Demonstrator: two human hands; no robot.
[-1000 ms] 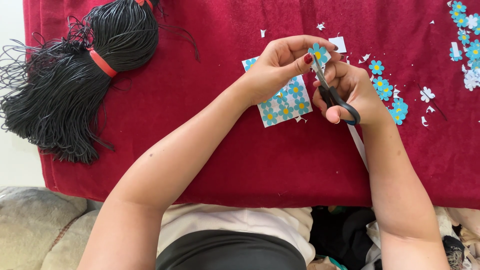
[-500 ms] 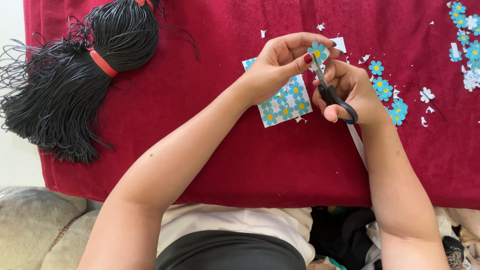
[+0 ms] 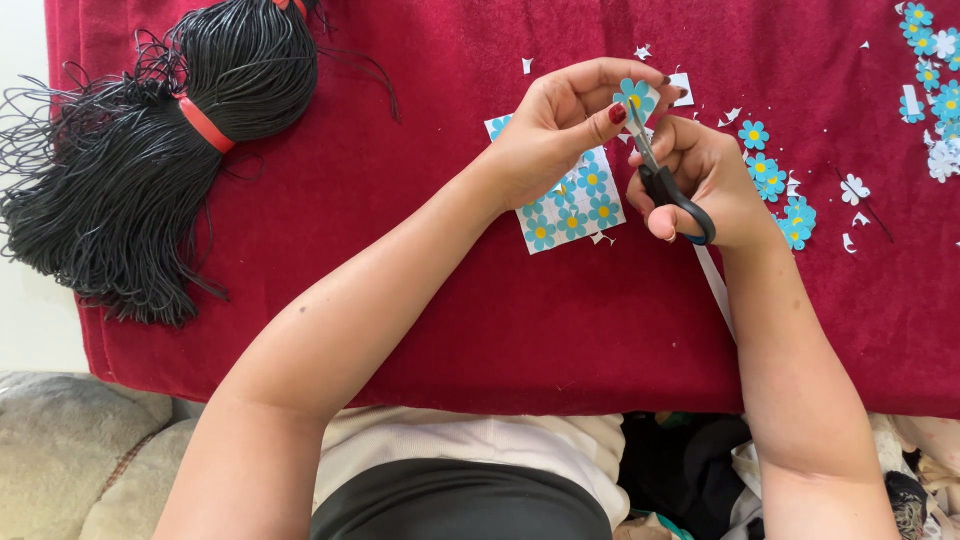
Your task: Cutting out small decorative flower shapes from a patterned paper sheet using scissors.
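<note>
Head camera view looks down on a table covered with a dark red cloth (image 3: 450, 330). Far from the person and a little right of the middle, the left hand (image 3: 560, 135) is closed in a pinch on 1 blue paper flower (image 3: 634, 97) with a yellow centre, thumb and fingertips pressing it from both sides. Just to the right, the right hand (image 3: 705, 180) grips black-handled scissors (image 3: 660, 180), fingers through the loops; the blades point away toward the flower and meet its paper edge, but how wide they are parted I cannot tell. Under the left hand lies a white sheet of printed blue flowers (image 3: 575, 215), partly hidden by the palm. To the right of the right hand several cut-out flowers (image 3: 775, 190) lie on the cloth, with more cut-outs (image 3: 930, 70) at the far right corner and small white paper scraps (image 3: 730, 117) between them. At the far left lies a thick bundle of black cord (image 3: 150, 170), bound with a red band (image 3: 205, 125).
</note>
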